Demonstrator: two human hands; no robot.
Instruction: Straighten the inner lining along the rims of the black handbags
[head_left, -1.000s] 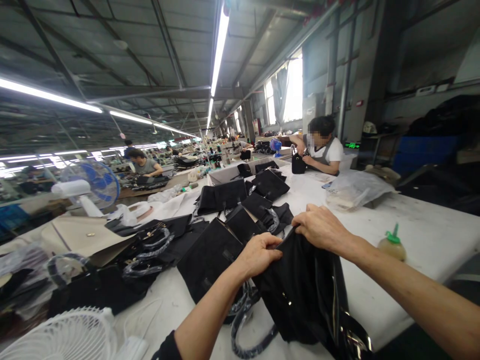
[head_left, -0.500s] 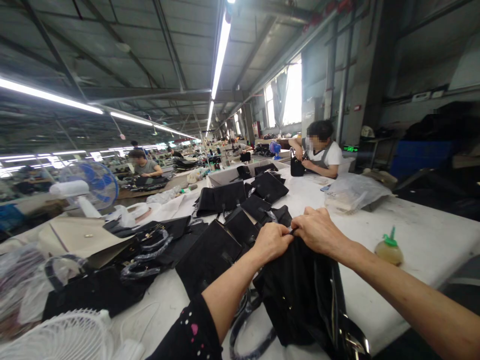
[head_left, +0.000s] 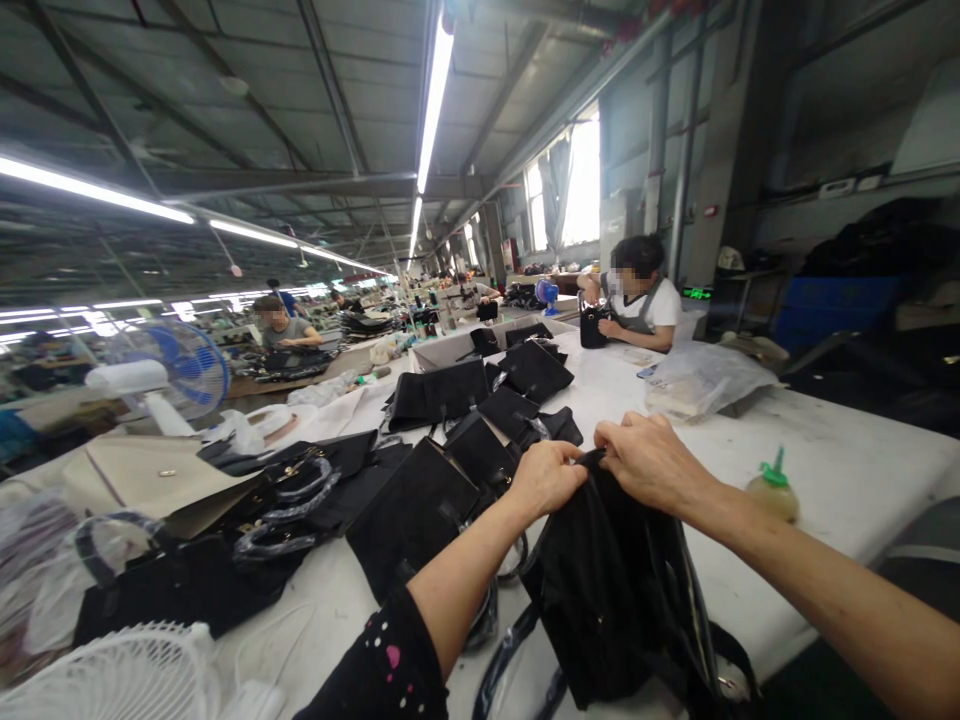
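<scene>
Your left hand (head_left: 546,478) pinches the top edge of the black bag (head_left: 600,590), which sags upright in front of you; it looks light and soft, likely to fold, so its rim should give better hold than the slack sides. Your right hand (head_left: 652,465) pinches that edge just beside, above the white table (head_left: 862,450).

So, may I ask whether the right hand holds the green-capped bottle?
No: the right hand pinches the black bag at its edge, while the bottle stands on the table.
</scene>
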